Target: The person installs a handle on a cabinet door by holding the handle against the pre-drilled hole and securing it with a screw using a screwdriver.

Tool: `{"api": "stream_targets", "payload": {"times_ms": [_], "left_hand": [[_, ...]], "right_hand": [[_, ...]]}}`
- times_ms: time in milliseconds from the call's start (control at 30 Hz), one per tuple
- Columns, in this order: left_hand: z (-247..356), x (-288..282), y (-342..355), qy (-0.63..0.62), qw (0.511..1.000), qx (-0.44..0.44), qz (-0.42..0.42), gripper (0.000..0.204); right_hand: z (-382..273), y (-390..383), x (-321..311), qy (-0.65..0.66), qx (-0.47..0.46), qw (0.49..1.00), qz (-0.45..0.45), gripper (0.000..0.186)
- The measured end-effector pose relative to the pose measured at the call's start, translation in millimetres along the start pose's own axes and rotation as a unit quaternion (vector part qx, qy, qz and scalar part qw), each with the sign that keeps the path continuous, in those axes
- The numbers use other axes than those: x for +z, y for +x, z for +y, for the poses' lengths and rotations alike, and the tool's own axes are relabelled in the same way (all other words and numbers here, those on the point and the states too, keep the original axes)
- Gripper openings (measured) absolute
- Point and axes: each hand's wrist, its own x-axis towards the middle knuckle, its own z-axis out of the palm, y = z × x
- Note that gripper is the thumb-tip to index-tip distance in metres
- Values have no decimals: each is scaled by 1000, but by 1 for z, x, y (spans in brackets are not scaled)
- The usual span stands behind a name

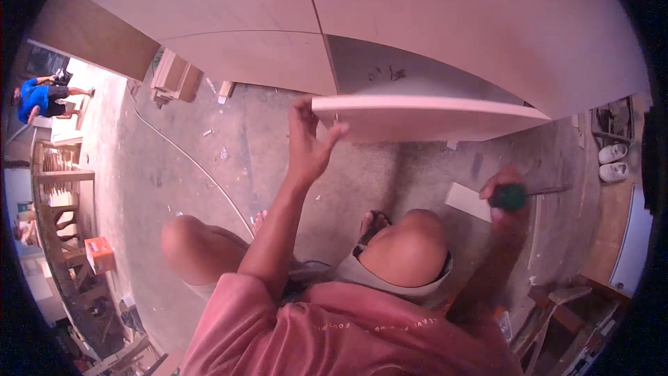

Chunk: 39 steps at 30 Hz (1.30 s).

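Observation:
A pale wooden panel [431, 124], standing out like a swung cabinet door, juts from a large wooden cabinet [229, 56] in front of me. My left hand [310, 141] grips its free left end, fingers round the far side and thumb on the near face. At the right, blurred by motion, my right hand [502, 191] is closed round a screwdriver [509, 197] with a green handle. Its thin shaft points to the right. A small pale board [469, 202] lies on the floor just left of that hand.
My knees are bent over the concrete floor [209, 125]. A hose or cable [188, 157] runs across it on the left. Wood pieces [175, 76], an orange box [100, 255] and a person in blue [43, 97] are at the left. White shoes [613, 162] sit far right.

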Motion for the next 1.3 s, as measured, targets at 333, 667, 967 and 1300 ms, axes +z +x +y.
{"api": "stream_targets", "payload": {"times_ms": [333,667,967,1300], "left_hand": [[-49,39,72,131,973,135,132,57],[-51,42,80,82,969,171,155,59],[-39,37,92,176,959,153,164,52],[-29,54,87,65,975,119,177,37]], "right_hand": [[187,-101,72,-57,364,926,77,52],[230,-113,118,-414,272,869,11,47],[238,-134,111,-561,307,768,26,47],[260,-178,98,-591,250,766,38,61]]}}
